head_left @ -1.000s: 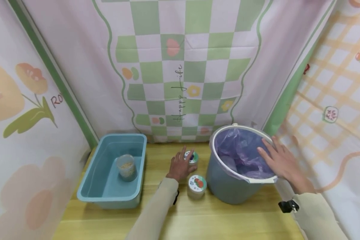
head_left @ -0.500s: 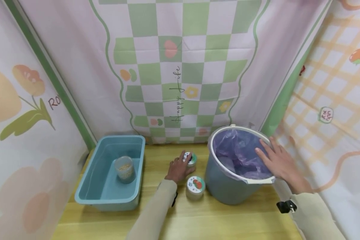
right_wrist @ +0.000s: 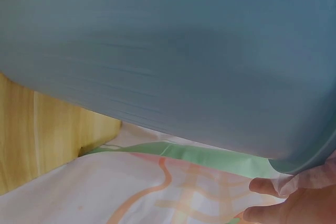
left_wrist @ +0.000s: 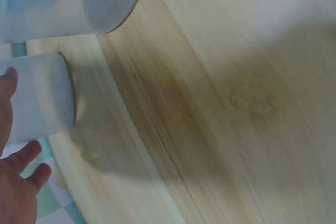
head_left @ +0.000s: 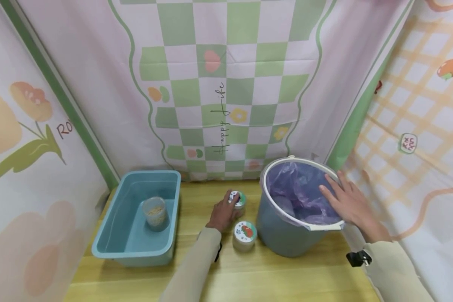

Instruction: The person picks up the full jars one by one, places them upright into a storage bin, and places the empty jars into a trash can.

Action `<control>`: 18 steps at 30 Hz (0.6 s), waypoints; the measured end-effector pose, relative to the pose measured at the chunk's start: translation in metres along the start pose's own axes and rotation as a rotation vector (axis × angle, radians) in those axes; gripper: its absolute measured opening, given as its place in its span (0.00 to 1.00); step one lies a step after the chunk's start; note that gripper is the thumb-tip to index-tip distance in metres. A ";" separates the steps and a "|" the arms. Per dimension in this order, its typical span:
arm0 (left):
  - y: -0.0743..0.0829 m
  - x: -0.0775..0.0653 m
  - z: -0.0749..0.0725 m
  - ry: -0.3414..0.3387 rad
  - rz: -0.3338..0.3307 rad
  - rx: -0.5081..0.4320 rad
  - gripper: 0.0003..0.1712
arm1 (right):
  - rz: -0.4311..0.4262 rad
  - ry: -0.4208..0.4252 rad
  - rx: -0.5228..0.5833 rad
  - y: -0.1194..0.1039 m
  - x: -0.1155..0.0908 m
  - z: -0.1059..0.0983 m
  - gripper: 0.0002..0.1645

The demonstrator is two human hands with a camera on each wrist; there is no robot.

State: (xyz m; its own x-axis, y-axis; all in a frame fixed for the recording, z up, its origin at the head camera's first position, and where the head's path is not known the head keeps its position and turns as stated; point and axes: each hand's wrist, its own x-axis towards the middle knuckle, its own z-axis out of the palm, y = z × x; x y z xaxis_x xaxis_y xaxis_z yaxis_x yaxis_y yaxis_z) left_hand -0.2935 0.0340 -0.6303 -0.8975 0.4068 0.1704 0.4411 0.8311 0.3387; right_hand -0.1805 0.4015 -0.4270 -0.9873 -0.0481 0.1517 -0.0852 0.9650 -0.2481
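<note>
My left hand (head_left: 222,214) is at a small lidded jar (head_left: 237,199) with a white and green label on top. In the left wrist view, thumb and fingers stand around the pale side of that jar (left_wrist: 44,95). Just in front is a second lidded jar (head_left: 244,235) with a red fruit picture. My right hand (head_left: 349,203) rests on the right rim of a blue-grey bucket (head_left: 287,241), fingers straight and spread over the edge. A thin purple plastic bag (head_left: 298,188) lines the bucket. The right wrist view shows fingertips (right_wrist: 262,186) at the rim, by the bag's overhang.
A blue rectangular basin (head_left: 132,251) stands at the left of the wooden table (head_left: 264,281). Inside it sits a clear cup (head_left: 155,214) with pale bits in it. Printed cloth (head_left: 215,92) hangs behind the table and along both sides.
The view has shifted slightly, moving everything a little left in it. My left hand has closed in further around the back jar. My right hand stays on the bucket rim.
</note>
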 end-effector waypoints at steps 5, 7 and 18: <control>-0.003 -0.003 0.002 0.010 0.012 -0.004 0.41 | -0.006 0.006 -0.002 -0.001 0.000 0.001 0.40; -0.004 -0.004 0.002 0.007 0.007 -0.012 0.41 | -0.010 0.008 -0.001 -0.002 0.000 0.001 0.40; -0.016 -0.009 -0.003 0.093 0.036 0.007 0.39 | -0.013 0.011 0.004 0.002 0.001 0.002 0.40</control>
State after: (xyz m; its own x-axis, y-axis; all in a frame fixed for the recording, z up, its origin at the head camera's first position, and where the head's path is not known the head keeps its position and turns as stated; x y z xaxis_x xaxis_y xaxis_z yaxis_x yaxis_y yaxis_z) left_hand -0.2920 0.0156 -0.6343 -0.8766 0.4002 0.2674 0.4730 0.8190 0.3248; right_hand -0.1818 0.4023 -0.4294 -0.9846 -0.0577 0.1649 -0.0983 0.9633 -0.2498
